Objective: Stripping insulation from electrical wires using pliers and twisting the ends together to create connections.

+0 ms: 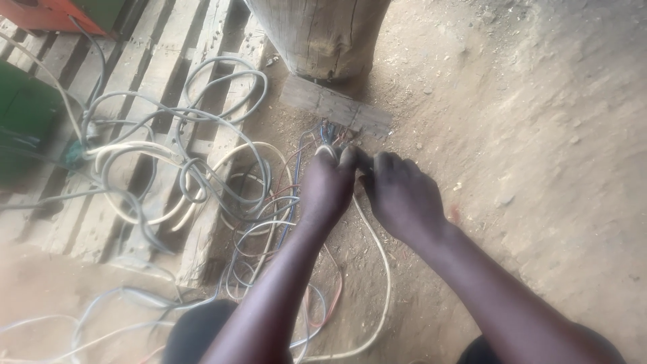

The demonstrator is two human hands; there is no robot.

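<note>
the left hand (328,185) and the right hand (399,194) are close together, both pinched shut on a bunch of thin wires (329,135) on the dirt ground (539,168). the wires lie just in front of a flat board (335,108) by a wood post (323,34). more grey cables (202,168) curl over a wood pallet (155,67) on the left.
</note>
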